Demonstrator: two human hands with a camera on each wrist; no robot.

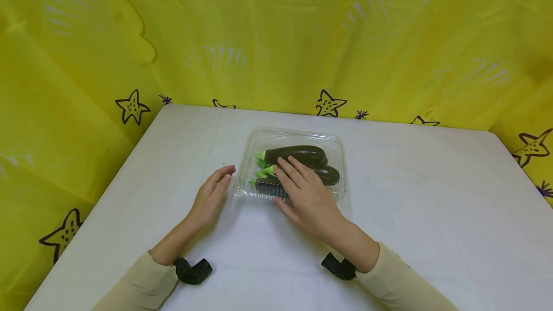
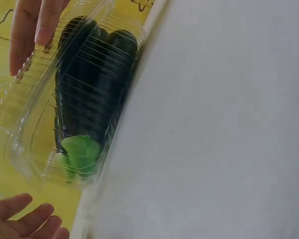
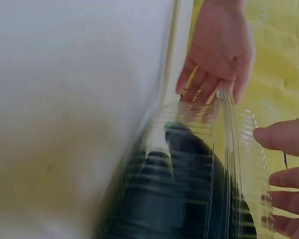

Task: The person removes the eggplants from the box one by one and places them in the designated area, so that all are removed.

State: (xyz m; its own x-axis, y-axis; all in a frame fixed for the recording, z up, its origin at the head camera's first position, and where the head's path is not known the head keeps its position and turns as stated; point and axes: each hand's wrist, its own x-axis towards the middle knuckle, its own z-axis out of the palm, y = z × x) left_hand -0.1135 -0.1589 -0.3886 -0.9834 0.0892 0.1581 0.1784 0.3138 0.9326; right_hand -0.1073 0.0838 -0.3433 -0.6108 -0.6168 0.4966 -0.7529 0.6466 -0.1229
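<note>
A clear plastic clamshell box (image 1: 298, 132) sits on the white table, with dark eggplants (image 1: 298, 152) with green caps lying inside it. My left hand (image 1: 209, 200) is beside the box's left end, its fingers loosely extended and holding nothing. Across the front of the box reaches my right hand (image 1: 308, 200), fingers spread and nearly straight, overlapping the eggplants in the head view. In the right wrist view, the fingertips of the right hand (image 3: 289, 174) are right at the box's scalloped rim (image 3: 261, 164). The green caps (image 2: 79, 152) point toward the left hand (image 2: 22, 219).
The white table (image 1: 432, 205) stretches to both sides of the box. Behind it hangs a yellow cloth (image 1: 276, 28) printed with starfish and fish shapes. A black curved piece (image 1: 193, 271) sits at the left wrist, and a similar black piece (image 1: 339, 267) at the right.
</note>
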